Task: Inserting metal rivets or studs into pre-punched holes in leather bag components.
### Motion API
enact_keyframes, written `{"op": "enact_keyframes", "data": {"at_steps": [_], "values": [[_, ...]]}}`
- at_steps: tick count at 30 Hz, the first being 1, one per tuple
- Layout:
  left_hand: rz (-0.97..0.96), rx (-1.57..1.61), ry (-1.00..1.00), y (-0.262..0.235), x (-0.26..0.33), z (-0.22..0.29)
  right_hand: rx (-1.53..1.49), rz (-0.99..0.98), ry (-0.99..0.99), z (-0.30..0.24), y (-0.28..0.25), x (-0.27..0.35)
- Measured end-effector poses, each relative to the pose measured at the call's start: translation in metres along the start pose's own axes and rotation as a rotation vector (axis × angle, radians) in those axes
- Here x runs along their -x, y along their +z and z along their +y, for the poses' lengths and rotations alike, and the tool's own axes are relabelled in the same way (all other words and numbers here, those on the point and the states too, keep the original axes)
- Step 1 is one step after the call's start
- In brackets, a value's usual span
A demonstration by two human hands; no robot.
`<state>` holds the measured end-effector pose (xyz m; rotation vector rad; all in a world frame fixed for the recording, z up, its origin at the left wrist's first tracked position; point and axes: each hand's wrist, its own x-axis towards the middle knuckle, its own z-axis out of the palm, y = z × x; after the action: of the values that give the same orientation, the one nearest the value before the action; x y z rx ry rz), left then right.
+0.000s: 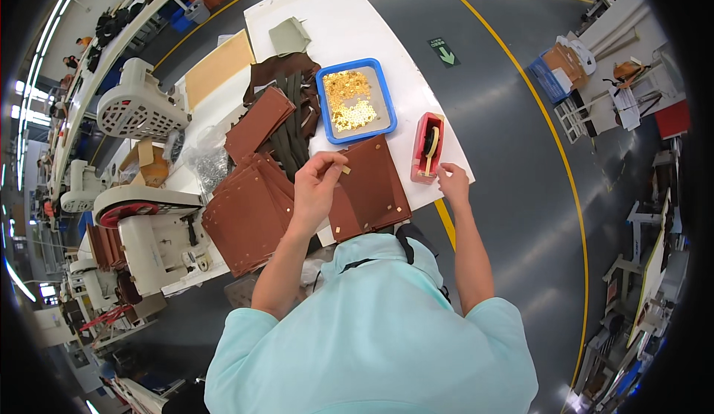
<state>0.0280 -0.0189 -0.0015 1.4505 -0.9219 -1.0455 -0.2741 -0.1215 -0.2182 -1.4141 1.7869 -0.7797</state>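
My left hand [316,191] is closed in a pinch over the far left part of a stack of reddish-brown panels [368,180]. A small pale piece of tape [346,169] shows at its fingertips. Small pale squares sit near corners of the top panel. To the right, my right hand [454,185] is beside the near end of a red tape dispenser [418,169], with thumb and forefinger drawn together. Whatever lies between those fingertips is too small to make out. A roll of pale tape [432,143] sits in the dispenser.
Beyond the panels lies a blue-rimmed tray [393,120] of small gold-coloured metal pieces [348,102]. More brown panels [249,209] and dark strips [291,128] are piled on the left of the white table [349,13]. A sewing machine [152,217] stands farther left.
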Motion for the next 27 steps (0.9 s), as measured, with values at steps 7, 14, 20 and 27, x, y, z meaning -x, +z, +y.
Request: {"op": "enact_keyframes", "data": {"at_steps": [7,14,20,27], "values": [[0.030,-0.243,0.032,0.005,0.003,0.003,-0.066,-0.223,0.244,-0.042,0.008,0.011],[-0.056,-0.693,0.023,0.010,0.003,0.032,-0.809,0.058,0.460,-0.035,0.031,0.044],[-0.152,-0.767,0.239,0.003,-0.003,0.023,-0.680,0.095,0.414,-0.027,0.045,0.060],[-0.182,-0.732,0.198,-0.004,-0.008,0.024,-0.463,0.185,0.235,-0.011,0.053,0.061]]}}
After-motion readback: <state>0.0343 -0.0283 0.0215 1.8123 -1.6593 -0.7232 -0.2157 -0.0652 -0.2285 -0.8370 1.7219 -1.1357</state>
